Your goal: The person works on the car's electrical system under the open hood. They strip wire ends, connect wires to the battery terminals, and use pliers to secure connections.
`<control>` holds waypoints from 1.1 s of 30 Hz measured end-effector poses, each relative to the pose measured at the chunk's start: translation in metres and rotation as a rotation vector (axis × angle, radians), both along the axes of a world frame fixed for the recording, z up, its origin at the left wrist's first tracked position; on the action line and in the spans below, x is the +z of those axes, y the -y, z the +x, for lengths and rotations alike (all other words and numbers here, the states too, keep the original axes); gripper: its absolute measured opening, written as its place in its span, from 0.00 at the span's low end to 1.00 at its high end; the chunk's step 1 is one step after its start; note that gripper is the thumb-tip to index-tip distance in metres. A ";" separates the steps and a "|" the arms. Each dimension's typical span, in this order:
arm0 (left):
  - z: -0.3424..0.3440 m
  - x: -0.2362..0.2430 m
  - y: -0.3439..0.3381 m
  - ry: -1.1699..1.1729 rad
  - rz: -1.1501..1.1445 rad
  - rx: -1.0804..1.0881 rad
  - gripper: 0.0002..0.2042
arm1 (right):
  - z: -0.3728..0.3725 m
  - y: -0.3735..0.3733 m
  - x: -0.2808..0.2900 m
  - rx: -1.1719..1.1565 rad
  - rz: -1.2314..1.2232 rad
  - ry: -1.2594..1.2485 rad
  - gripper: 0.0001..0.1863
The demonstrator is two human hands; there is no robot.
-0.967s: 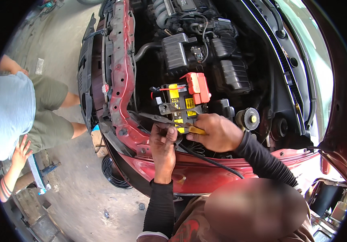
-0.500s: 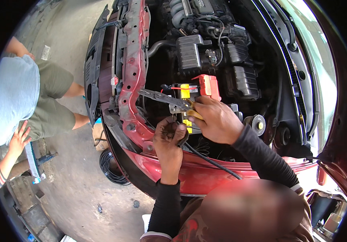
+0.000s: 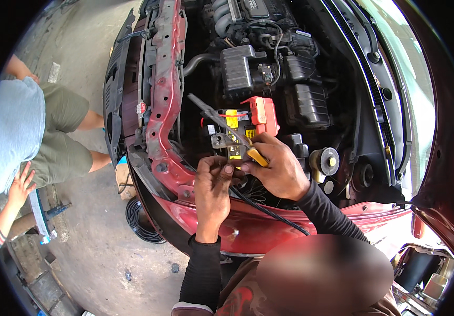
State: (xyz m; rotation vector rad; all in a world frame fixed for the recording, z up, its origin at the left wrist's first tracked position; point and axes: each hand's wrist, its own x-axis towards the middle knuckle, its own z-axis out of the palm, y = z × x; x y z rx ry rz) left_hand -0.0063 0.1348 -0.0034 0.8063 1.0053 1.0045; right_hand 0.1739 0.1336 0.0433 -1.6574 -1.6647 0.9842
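Observation:
Over the car battery (image 3: pixel 233 151), my right hand (image 3: pixel 282 168) is closed round the yellow handle of scissors (image 3: pixel 213 115), whose long dark blades point to the upper left. Just left of it, my left hand (image 3: pixel 212 195) is closed, thumb and fingers pinching what looks like a thin dark wire, mostly hidden by the fingers. The fingertips of both hands nearly meet. Below them a black corrugated conduit (image 3: pixel 269 211) runs off to the lower right across the red fender, with thin loose wires beside it. A red terminal cover (image 3: pixel 265 117) sits on the battery's far side.
Around the hands lie the red front crossmember (image 3: pixel 164 95), a black air box (image 3: pixel 237 68) and a round reservoir cap (image 3: pixel 332 161). A person in shorts (image 3: pixel 61 116) stands at the left. A coil of black cable (image 3: pixel 141 221) rests on the floor.
The scissors have swung to point more steeply upward. My right hand has come down and left, its fingertips now close to my left hand. The whole view has shifted slightly.

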 end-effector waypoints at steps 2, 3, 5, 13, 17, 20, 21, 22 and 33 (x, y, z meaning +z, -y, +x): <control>-0.003 -0.004 -0.003 0.031 -0.094 0.038 0.10 | 0.005 0.015 0.004 0.005 -0.104 0.033 0.13; -0.003 -0.005 -0.003 0.072 -0.072 0.058 0.09 | 0.007 0.020 0.007 0.038 -0.175 -0.016 0.11; -0.004 -0.007 -0.003 0.056 -0.055 -0.005 0.09 | 0.011 0.022 0.007 0.031 -0.086 -0.079 0.11; -0.004 -0.006 0.001 0.021 -0.071 -0.043 0.08 | 0.013 -0.004 -0.007 0.073 0.135 0.106 0.12; -0.010 -0.010 0.000 0.045 -0.067 -0.007 0.08 | 0.005 0.015 -0.006 0.197 0.275 0.528 0.17; -0.013 -0.014 0.002 0.068 -0.032 0.008 0.09 | 0.000 0.025 -0.007 0.233 0.345 0.747 0.16; -0.013 -0.015 0.003 0.103 -0.028 0.010 0.09 | -0.001 0.026 -0.007 0.245 0.324 0.783 0.15; -0.012 -0.016 0.004 0.077 -0.023 0.019 0.09 | -0.001 0.027 -0.007 0.238 0.329 0.793 0.15; -0.008 -0.018 0.008 0.105 -0.007 0.057 0.11 | 0.000 0.028 -0.004 0.220 0.314 0.828 0.15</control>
